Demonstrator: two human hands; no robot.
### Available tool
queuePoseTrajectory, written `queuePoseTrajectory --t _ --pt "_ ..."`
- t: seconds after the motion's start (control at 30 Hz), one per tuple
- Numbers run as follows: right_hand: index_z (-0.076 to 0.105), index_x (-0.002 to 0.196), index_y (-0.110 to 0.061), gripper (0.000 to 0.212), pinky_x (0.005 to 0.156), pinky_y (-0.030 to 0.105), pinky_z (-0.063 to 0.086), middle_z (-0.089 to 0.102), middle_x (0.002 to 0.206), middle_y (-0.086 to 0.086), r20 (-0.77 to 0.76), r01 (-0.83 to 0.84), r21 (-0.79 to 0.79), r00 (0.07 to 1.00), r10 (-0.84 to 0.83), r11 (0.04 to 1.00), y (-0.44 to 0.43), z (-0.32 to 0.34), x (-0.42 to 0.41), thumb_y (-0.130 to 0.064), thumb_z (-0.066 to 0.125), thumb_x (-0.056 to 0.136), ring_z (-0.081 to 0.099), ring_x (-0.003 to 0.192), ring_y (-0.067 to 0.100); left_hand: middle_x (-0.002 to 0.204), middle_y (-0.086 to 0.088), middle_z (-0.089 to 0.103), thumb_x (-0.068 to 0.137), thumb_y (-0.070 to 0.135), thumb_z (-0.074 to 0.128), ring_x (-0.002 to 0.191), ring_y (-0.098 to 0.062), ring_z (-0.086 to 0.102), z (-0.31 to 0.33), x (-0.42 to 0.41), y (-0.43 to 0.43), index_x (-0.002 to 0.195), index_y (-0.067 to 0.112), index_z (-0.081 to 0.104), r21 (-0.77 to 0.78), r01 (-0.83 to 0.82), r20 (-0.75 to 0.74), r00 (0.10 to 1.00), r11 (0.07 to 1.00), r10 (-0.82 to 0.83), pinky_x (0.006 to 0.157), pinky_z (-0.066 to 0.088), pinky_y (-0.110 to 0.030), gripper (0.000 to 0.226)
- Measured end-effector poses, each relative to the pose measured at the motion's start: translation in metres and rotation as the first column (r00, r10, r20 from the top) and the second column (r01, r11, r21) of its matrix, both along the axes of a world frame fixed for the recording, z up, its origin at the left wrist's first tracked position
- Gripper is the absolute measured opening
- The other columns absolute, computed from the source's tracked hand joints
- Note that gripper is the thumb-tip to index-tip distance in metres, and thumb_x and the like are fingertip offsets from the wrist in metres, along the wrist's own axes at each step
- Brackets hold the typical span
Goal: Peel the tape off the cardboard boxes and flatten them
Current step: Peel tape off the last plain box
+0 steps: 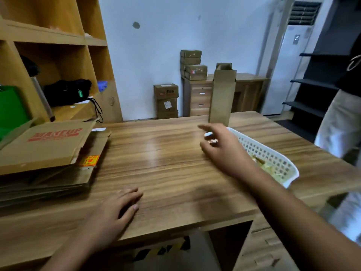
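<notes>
A tall narrow cardboard box [222,96] stands upright at the far side of the wooden table [166,153], its top flaps open. My right hand [220,149] hovers over the table just short of that box, fingers apart, holding nothing. My left hand [115,210] rests flat on the table near its front edge, empty. A stack of flattened cardboard boxes [46,153] lies at the left of the table, the top sheet printed with red letters.
A white plastic basket [273,155] with scraps of tape sits right of my right hand. A person [341,114] stands at the table's right edge. More cardboard boxes [167,100] are stacked by the far wall. Wooden shelves [48,55] rise at left.
</notes>
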State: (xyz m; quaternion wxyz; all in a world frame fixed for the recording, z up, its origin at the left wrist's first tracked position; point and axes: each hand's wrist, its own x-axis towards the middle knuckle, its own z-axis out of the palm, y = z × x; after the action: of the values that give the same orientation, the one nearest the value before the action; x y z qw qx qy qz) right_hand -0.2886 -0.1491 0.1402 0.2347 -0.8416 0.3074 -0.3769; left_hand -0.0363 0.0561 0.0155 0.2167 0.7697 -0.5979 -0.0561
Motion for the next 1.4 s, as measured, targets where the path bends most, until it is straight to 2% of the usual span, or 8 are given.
queuePoseTrajectory --t 0.23,0.33,0.53,0.8,0.93,1.13,1.27,1.4 --pt "0.032 0.153 -0.029 0.071 0.093 0.040 0.052 0.034 0.149 0.012 0.027 0.466 -0.063 0.885 -0.466 0.882 -0.137 0.084 0.004 -0.016 0.064 0.091 0.058 0.090 0.023 0.141 0.046 0.033 0.090 0.071 0.032 0.136 0.018 0.027 -0.003 0.000 -0.003 0.124 0.070 0.042 -0.051 0.014 0.002 1.000 0.999 -0.014 0.114 0.028 -0.020 0.035" --pt "0.023 0.157 -0.032 0.079 0.096 0.038 0.048 0.029 0.154 0.015 -0.030 0.491 0.007 0.871 -0.491 0.871 -0.172 0.090 0.007 -0.018 0.067 0.093 0.061 0.106 0.028 0.137 0.050 0.032 0.091 0.063 0.047 0.135 0.021 0.026 -0.003 0.000 -0.003 0.124 0.071 0.045 -0.064 0.017 -0.017 1.000 0.998 -0.018 0.110 0.027 -0.016 0.033" --pt "0.017 0.159 -0.038 0.083 0.101 0.038 0.045 0.033 0.151 0.018 -0.113 0.440 -0.033 0.890 -0.441 0.897 -0.212 0.087 0.023 -0.023 0.066 0.095 0.057 0.121 0.032 0.134 0.057 0.029 0.076 0.084 0.029 0.131 0.028 0.022 -0.005 0.001 -0.006 0.123 0.073 0.046 -0.125 0.017 -0.010 1.000 0.992 -0.018 0.101 0.028 -0.010 0.050" --pt "0.043 0.146 -0.023 0.058 0.092 0.041 0.052 0.052 0.137 0.016 -0.153 0.449 -0.174 0.867 -0.475 0.876 -0.241 0.097 0.040 -0.014 0.066 0.093 0.057 0.121 0.035 0.140 0.055 0.025 0.081 0.081 0.027 0.132 0.028 0.021 -0.009 0.006 -0.007 0.128 0.070 0.045 -0.148 0.034 0.036 0.999 0.988 -0.029 0.099 0.030 -0.006 0.052" --pt "0.060 0.128 -0.018 0.038 0.075 0.047 0.063 0.059 0.127 0.016 -0.179 0.418 -0.091 0.886 -0.427 0.904 -0.244 0.103 0.040 -0.002 0.063 0.094 0.069 0.096 0.039 0.142 0.049 0.033 0.084 0.080 0.031 0.133 0.023 0.027 -0.010 0.008 -0.008 0.132 0.063 0.049 -0.114 0.034 0.023 0.999 0.993 -0.031 0.103 0.023 -0.001 0.053" --pt "0.065 0.115 -0.006 0.034 0.084 0.037 0.053 0.063 0.120 0.018 -0.005 0.570 -0.139 0.817 -0.577 0.809 -0.244 0.099 0.038 0.010 0.054 0.087 0.061 0.109 0.035 0.139 0.054 0.027 0.079 0.088 0.021 0.133 0.024 0.025 -0.015 0.011 -0.008 0.131 0.074 0.036 -0.126 0.020 0.023 1.000 0.992 -0.018 0.104 0.031 -0.012 0.056" --pt "0.063 0.115 -0.007 0.033 0.083 0.032 0.047 0.062 0.121 0.016 0.147 0.613 -0.057 0.786 -0.600 0.788 -0.238 0.110 0.040 0.009 0.050 0.088 0.059 0.112 0.031 0.138 0.056 0.022 0.080 0.081 0.022 0.132 0.030 0.010 -0.009 0.010 -0.009 0.131 0.072 0.037 -0.116 0.030 0.037 0.999 0.993 -0.026 0.104 0.015 0.000 0.054" --pt "0.059 0.087 -0.022 0.029 0.079 0.046 0.061 0.066 0.105 0.011 0.326 0.521 0.054 0.797 -0.508 0.852 -0.254 0.135 0.043 -0.003 0.046 0.069 0.067 0.094 0.031 0.134 0.037 0.052 0.094 0.070 0.026 0.124 0.018 0.043 0.000 0.004 -0.009 0.126 0.054 0.057 -0.012 0.052 0.010 0.999 0.999 -0.052 0.103 0.017 0.003 0.048"
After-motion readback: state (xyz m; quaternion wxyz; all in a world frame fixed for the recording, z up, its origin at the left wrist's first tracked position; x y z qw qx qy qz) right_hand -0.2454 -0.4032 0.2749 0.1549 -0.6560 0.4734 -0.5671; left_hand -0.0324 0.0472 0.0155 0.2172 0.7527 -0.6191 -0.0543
